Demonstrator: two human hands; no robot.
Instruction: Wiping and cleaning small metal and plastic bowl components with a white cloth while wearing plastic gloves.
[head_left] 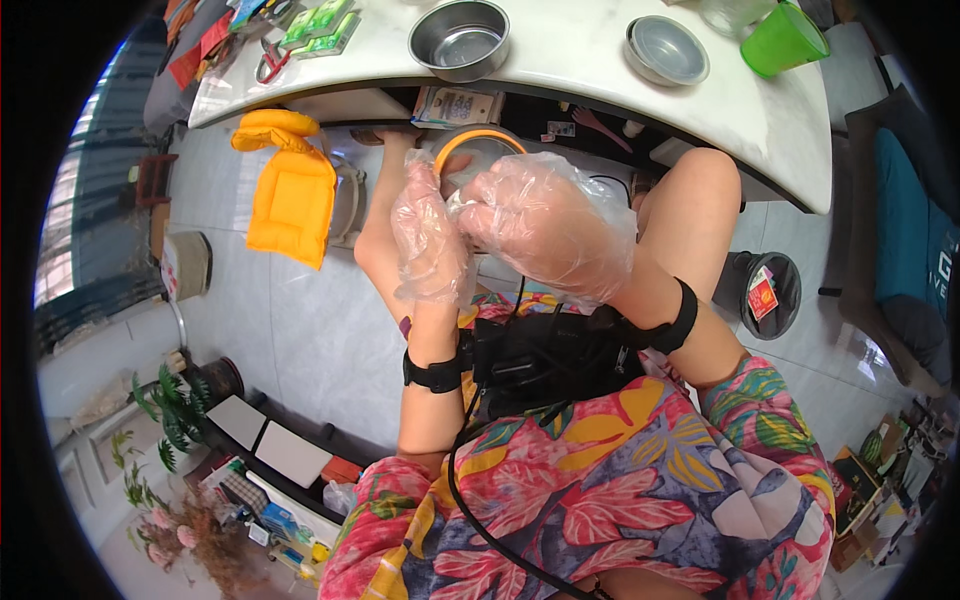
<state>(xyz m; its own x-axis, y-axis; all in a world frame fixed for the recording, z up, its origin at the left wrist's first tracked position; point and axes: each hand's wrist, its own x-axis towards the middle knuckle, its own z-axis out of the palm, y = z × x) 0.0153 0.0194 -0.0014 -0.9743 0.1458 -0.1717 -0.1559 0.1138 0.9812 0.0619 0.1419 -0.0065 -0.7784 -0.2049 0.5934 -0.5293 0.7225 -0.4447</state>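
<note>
Left hand [430, 238]: clear glove, fingers drawn together; cannot tell whether its grip holds anything.
Right hand [548, 222]: clear glove, fingers curled toward the left; contents of the grip hidden.
Orange-rimmed container [480, 134]: behind both grips, partly covered, near the counter [565, 48].

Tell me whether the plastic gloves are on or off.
On: the clear, crinkled plastic gloves cover both the left hand and the right hand.
</note>
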